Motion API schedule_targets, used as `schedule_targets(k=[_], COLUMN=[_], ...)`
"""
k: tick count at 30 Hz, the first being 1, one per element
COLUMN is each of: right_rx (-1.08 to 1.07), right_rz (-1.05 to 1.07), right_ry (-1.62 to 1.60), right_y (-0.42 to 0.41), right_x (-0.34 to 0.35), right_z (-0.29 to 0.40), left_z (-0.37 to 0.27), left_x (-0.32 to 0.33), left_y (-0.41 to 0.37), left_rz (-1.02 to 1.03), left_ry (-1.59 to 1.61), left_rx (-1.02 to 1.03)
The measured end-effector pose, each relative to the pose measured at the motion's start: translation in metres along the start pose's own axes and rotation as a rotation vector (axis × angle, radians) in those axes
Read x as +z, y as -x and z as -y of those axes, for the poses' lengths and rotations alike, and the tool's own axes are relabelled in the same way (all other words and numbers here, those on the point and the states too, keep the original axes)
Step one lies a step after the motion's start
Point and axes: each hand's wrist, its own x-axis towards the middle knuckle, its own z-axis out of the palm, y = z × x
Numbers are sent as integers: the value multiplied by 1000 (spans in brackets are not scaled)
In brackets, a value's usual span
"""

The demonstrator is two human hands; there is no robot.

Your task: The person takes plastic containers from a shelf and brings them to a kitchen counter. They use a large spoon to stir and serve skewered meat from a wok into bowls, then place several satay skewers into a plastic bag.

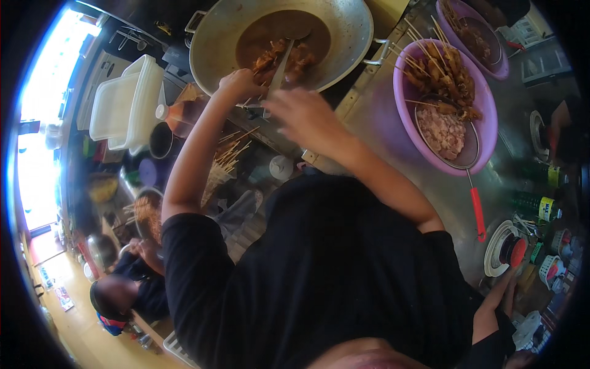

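A large metal wok [350, 46] holds brown sauce [262, 27], with a metal ladle [282, 64] resting in it. Over the wok's near rim, my left hand [242, 85] grips the sticks of several meat skewers [271, 54], whose sauced meat lies at the sauce's edge. My right hand [306, 115] is blurred, close to the end of the ladle's handle. Whether its fingers touch the handle or a stick is unclear.
On the metal counter [368, 110] at right, a purple basin [491, 133] holds cooked skewers [438, 69] and a red-handled strainer [478, 212] with pale raw-looking meat [440, 129]. Plastic containers [115, 106] and an orange-filled bottle [179, 117] stand left. Co-workers' hands [143, 251] show at both sides.
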Motion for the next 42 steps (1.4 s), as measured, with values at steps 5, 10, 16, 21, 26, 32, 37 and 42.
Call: schedule_targets(k=[5, 10, 16, 21, 26, 32, 37, 42], right_rx=[-134, -236, -86, 208, 455, 847, 930, 1141], right_rz=[-59, -63, -169, -360, -379, -362, -210, 114], right_ry=[145, 169, 102, -5, -257, -631, -448, -382], right_y=[-15, -7, 13, 32, 20, -21, -47, -58], right_x=[47, 27, 14, -12, -40, -69, -90, -82], right_z=[-26, -27, -35, -67, -89, -110, -125, -102], left_z=[-5, -1, -7, -9, -35, -68, -78, -75], left_x=[-16, -27, 23, 161, 297, 367, 372, 374], left_y=[17, 72, 181, 224, 271, 283, 269, 266], left_rz=[-35, -540, -1382, -1326, -1111, -891, -855, -857], left_ry=[-35, 226, 756, 1027, 1179, 1279, 1453, 1511], left_rx=[-77, -127, -141, -576, -988, -1206, -1117, -1032])
